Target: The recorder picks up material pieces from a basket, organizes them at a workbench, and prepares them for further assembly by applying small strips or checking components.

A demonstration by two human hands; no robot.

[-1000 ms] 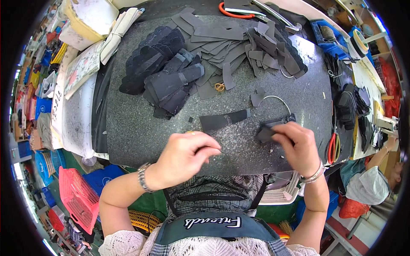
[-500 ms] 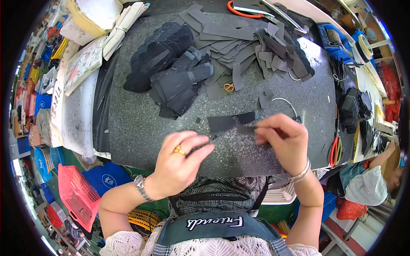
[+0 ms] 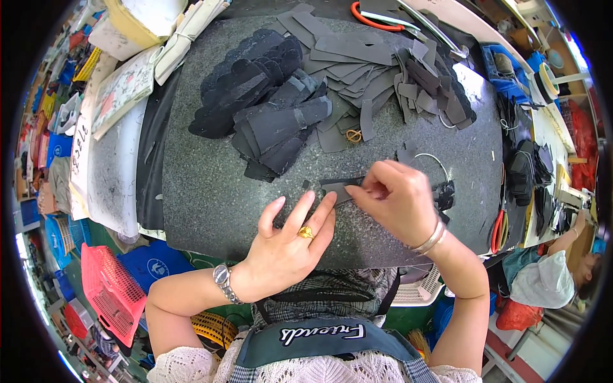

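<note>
In front of me a small dark grey strip [image 3: 340, 191] lies along a black cut piece [image 3: 348, 181], which my hands partly cover. My left hand [image 3: 287, 246] is low over the work board with its fingers spread, the fingertips at the left end of the strip. With curled fingers and thumb pinched together, my right hand [image 3: 397, 201] grips the strip near its right end. Beyond the hands lie a stack of black pieces with grey-edged ends [image 3: 281, 131] and a loose heap of grey cut pieces [image 3: 357, 70].
The speckled dark board [image 3: 211, 191] covers the table. Red-handled scissors [image 3: 377, 18] lie at the back, another pair [image 3: 499, 228] at the right edge. A tan elastic band [image 3: 353, 135] sits near the heap. A blue tray [image 3: 504, 73] stands at the back right, a pink basket [image 3: 112, 293] lower left.
Both hands have come together: my right hand moved left with the grey strip onto the black piece. My left hand moved right and its fingers spread.
</note>
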